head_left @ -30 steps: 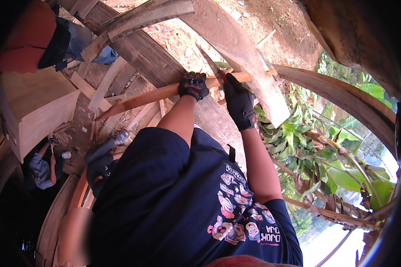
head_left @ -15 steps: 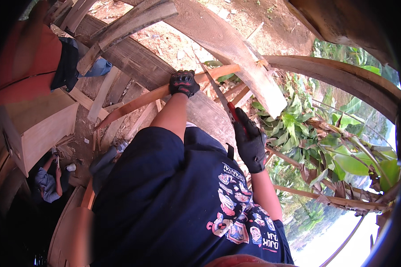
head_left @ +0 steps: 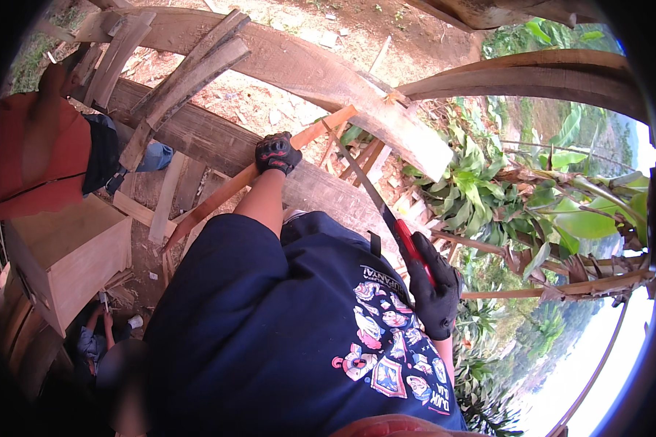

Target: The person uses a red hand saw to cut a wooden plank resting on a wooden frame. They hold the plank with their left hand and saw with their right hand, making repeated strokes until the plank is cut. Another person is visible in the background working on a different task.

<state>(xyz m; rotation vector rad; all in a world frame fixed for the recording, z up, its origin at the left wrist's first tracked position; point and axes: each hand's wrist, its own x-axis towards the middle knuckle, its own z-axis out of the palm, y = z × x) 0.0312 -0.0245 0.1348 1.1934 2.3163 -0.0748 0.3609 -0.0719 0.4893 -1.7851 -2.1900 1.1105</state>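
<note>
A long reddish wooden strip lies slanted across a weathered beam. My left hand, in a black glove with red marks, is closed around the strip and presses it against the beam. Gripped in my black-gloved right hand is a handsaw with a red and black handle. Its narrow blade points up and left, and its tip meets the strip near the far end. I cannot tell how deep any cut goes.
A thick curved plank spans beyond the beam, with loose boards leaning on it. At left are a person in a red top and a wooden box. Another person sits lower left. Banana plants grow at right.
My right hand has drawn the saw back, down and to the right, so less of the blade reaches past the strip. My left hand keeps its hold. The whole view has shifted slightly.
</note>
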